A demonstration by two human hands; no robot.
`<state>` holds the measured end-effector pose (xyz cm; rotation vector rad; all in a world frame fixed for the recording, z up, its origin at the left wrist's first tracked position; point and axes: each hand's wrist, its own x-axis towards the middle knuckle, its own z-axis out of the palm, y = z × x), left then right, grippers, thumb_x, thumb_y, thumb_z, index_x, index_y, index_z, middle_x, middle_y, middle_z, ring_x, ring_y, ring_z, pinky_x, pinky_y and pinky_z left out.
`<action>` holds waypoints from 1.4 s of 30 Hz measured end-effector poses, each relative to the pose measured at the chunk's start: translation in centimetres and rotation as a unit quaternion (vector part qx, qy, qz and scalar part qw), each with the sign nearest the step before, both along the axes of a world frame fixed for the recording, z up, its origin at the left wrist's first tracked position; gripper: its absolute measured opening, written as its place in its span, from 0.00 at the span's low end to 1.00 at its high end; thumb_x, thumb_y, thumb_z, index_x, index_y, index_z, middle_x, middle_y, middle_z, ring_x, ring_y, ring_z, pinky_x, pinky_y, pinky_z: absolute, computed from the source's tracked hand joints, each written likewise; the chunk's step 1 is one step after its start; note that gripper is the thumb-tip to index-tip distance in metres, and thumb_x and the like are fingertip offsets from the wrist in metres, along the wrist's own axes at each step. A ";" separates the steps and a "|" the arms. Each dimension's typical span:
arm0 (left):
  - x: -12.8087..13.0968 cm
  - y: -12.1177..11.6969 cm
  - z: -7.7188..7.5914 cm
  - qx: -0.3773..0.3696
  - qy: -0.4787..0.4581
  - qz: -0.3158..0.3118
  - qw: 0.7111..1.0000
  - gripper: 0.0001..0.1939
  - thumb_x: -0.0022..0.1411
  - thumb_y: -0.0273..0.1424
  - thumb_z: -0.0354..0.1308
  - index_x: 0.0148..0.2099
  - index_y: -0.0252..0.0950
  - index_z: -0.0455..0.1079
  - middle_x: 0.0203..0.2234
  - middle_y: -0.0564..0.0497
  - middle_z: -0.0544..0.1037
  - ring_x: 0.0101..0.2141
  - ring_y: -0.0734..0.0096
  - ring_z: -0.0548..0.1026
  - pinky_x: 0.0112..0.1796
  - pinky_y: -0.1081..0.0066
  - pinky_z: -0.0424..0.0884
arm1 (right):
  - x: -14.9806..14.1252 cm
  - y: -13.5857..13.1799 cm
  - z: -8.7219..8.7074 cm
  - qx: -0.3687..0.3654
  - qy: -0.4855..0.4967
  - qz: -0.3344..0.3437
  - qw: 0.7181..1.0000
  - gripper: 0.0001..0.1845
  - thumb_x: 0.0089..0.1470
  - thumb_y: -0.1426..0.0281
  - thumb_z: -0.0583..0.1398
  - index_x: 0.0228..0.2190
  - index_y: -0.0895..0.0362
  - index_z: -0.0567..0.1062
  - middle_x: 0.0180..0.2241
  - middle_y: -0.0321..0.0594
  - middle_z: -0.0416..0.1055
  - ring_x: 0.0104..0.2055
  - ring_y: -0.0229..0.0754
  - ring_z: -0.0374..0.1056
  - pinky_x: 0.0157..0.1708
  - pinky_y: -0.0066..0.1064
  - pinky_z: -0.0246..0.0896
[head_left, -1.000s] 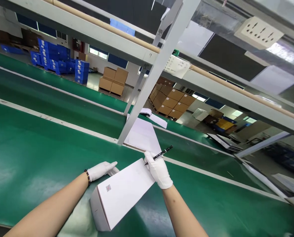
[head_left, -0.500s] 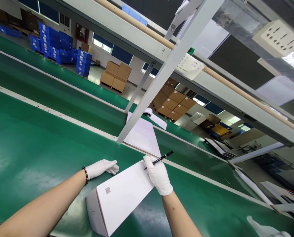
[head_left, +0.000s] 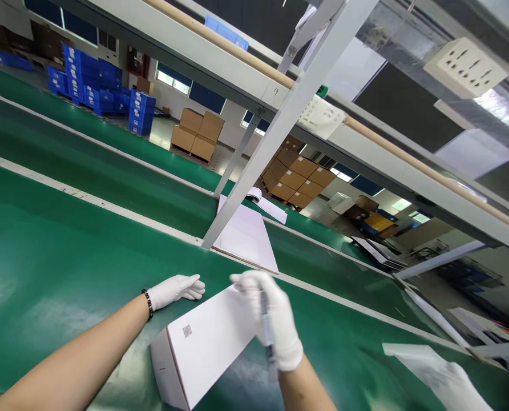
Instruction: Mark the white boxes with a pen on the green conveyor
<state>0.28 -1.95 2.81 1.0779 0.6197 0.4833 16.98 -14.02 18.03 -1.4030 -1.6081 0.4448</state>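
Observation:
A long white box with a small printed code on top lies on the green belt in front of me. My left hand, in a white glove with a bead bracelet at the wrist, rests flat against the box's far left side. My right hand, also gloved, hovers over the box's far end and grips a black pen. The pen is blurred and points back toward me along the hand.
White sheets lie beyond the belt behind a slanted grey frame post. Another white sheet lies on the belt at the lower right. Brown cartons and blue crates stand on the floor far behind.
My right hand has turned the pen from pointing up and right to pointing back toward me, and has shifted over the box end. A white sheet has come into view at the lower right.

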 end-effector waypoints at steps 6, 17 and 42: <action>-0.5 0.2 0.2 0.001 0.019 0.012 1.000 0.39 0.53 0.60 0.59 0.48 0.28 0.74 0.47 0.38 0.77 0.51 0.51 0.73 0.53 0.61 0.67 | -8.6 -2.2 -1.4 -0.016 -0.334 0.157 0.929 0.24 0.43 0.66 0.64 0.42 0.65 0.74 0.43 0.57 0.70 0.50 0.63 0.63 0.60 0.55 0.50; -0.2 -0.1 0.2 0.052 0.053 0.026 0.997 0.43 0.51 0.64 0.56 0.50 0.29 0.73 0.51 0.37 0.75 0.51 0.52 0.73 0.54 0.62 0.68 | 16.4 -3.8 -2.6 -0.140 -0.325 -0.294 0.888 0.19 0.48 0.55 0.52 0.32 0.55 0.74 0.29 0.53 0.73 0.30 0.59 0.70 0.30 0.47 0.64; 1.0 1.3 -1.8 0.287 0.211 0.037 0.934 0.25 0.65 0.48 0.50 0.55 0.41 0.74 0.52 0.50 0.75 0.55 0.59 0.71 0.58 0.64 0.63 | 16.1 17.7 -10.4 -0.118 -0.177 -0.192 0.958 0.16 0.52 0.45 0.61 0.34 0.40 0.75 0.32 0.43 0.71 0.38 0.54 0.72 0.30 0.43 0.66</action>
